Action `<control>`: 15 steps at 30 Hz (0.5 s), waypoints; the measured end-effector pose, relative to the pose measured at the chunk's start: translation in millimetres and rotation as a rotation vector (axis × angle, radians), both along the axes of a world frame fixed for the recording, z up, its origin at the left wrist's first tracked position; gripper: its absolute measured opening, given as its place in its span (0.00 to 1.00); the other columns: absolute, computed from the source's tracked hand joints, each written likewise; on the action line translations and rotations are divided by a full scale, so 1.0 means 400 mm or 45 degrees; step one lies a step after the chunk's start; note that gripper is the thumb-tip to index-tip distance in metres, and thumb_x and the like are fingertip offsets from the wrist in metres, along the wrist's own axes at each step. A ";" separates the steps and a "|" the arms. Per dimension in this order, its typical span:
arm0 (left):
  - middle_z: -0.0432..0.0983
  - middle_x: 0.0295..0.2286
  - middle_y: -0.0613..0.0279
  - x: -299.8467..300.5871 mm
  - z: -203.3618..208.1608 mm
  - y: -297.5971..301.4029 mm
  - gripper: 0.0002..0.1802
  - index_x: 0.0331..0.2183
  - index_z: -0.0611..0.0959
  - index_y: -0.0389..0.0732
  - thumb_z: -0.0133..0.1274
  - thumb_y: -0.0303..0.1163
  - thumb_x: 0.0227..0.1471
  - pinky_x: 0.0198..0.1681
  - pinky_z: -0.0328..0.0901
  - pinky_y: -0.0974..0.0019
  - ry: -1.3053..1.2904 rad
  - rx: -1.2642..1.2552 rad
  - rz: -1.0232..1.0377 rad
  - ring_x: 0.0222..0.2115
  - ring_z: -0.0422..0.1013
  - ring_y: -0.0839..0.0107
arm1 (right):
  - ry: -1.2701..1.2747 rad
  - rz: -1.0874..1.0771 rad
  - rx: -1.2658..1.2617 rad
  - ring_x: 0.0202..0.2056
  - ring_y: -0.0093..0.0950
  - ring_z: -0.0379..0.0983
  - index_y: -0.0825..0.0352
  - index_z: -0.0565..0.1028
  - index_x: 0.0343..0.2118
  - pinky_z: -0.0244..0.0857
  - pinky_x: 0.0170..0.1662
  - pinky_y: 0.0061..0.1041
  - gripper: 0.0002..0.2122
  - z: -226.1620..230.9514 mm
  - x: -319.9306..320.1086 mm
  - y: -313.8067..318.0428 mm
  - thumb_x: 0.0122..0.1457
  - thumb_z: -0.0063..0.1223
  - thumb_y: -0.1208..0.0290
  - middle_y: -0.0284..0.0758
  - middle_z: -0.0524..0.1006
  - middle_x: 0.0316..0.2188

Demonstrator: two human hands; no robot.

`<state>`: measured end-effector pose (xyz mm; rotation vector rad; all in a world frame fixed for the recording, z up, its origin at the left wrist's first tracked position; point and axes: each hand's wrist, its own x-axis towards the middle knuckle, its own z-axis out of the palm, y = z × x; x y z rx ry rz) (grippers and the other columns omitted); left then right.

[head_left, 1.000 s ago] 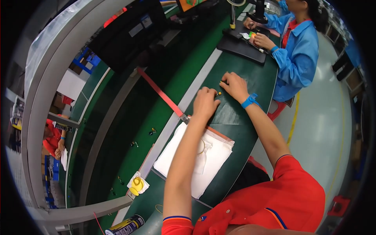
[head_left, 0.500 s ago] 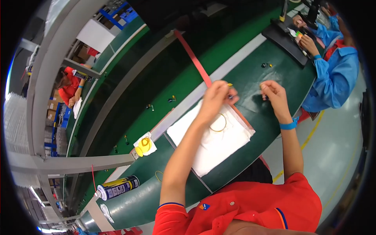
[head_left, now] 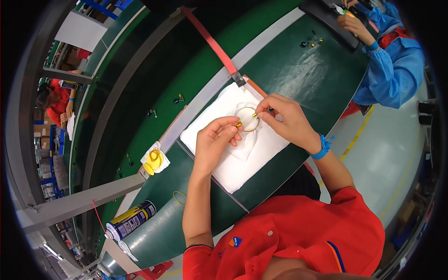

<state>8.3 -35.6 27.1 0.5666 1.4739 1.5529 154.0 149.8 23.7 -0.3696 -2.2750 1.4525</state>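
My left hand (head_left: pixel 215 140) pinches a small part with a gold-yellow tip (head_left: pixel 239 124) between thumb and fingertips. Just right of it, my right hand (head_left: pixel 288 120) grips another small part with a gold-yellow end (head_left: pixel 255 115); a dark bit shows among its fingers. The two parts point toward each other, a short gap apart. Beneath them a thin yellowish ring (head_left: pixel 251 131) lies on a folded white cloth (head_left: pixel 247 163). The rest of each held part is hidden by my fingers.
A spray can (head_left: pixel 133 219) lies at the left near another thin yellow ring (head_left: pixel 178 198). Yellow pieces (head_left: pixel 153 161) sit on a white pad by the metal post. A red bar (head_left: pixel 210 39) reaches the cloth. Small parts (head_left: pixel 312 43) lie ahead of a blue-sleeved co-worker (head_left: pixel 389 77).
My hands have come together over the cloth; the left moved back toward me, the right moved left. The whole view has shifted slightly. Both gold-yellow tips now show clearly.
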 end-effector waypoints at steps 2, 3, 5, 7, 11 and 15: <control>0.82 0.36 0.56 -0.002 -0.008 -0.008 0.12 0.46 0.82 0.30 0.53 0.24 0.63 0.33 0.69 0.73 0.006 -0.038 0.005 0.30 0.74 0.77 | 0.068 -0.029 0.165 0.29 0.27 0.74 0.68 0.76 0.36 0.68 0.32 0.23 0.04 -0.002 -0.014 -0.014 0.58 0.57 0.81 0.36 0.75 0.30; 0.83 0.35 0.57 -0.004 -0.013 -0.008 0.11 0.44 0.83 0.30 0.54 0.24 0.62 0.32 0.69 0.72 0.021 -0.074 0.007 0.29 0.74 0.77 | 0.061 -0.028 0.164 0.29 0.27 0.74 0.68 0.76 0.36 0.68 0.32 0.23 0.04 -0.005 -0.022 -0.019 0.58 0.57 0.81 0.36 0.75 0.30; 0.83 0.33 0.57 0.004 -0.006 0.007 0.09 0.42 0.84 0.32 0.55 0.25 0.61 0.31 0.69 0.72 0.261 -0.213 0.042 0.28 0.75 0.76 | 0.135 -0.047 0.282 0.27 0.29 0.72 0.68 0.75 0.35 0.67 0.32 0.25 0.05 -0.013 -0.037 -0.025 0.57 0.57 0.82 0.36 0.73 0.30; 0.82 0.32 0.58 0.010 0.001 0.024 0.08 0.41 0.85 0.33 0.57 0.25 0.60 0.31 0.69 0.71 0.503 -0.354 0.080 0.27 0.75 0.75 | 0.131 -0.052 0.308 0.28 0.30 0.73 0.68 0.75 0.35 0.68 0.32 0.26 0.05 -0.012 -0.045 -0.031 0.57 0.57 0.82 0.36 0.74 0.30; 0.80 0.30 0.57 0.017 -0.009 0.058 0.06 0.37 0.84 0.35 0.60 0.25 0.56 0.31 0.69 0.68 1.214 -0.114 0.097 0.27 0.76 0.66 | 0.219 -0.061 0.470 0.31 0.33 0.73 0.67 0.74 0.34 0.68 0.34 0.29 0.06 -0.020 -0.059 -0.028 0.55 0.57 0.84 0.37 0.74 0.30; 0.79 0.30 0.55 0.024 -0.014 0.066 0.05 0.35 0.83 0.34 0.62 0.24 0.54 0.32 0.69 0.66 1.378 -0.076 0.109 0.28 0.76 0.62 | 0.207 -0.069 0.372 0.32 0.35 0.73 0.68 0.72 0.35 0.68 0.35 0.30 0.08 -0.038 -0.064 -0.031 0.54 0.58 0.84 0.37 0.74 0.30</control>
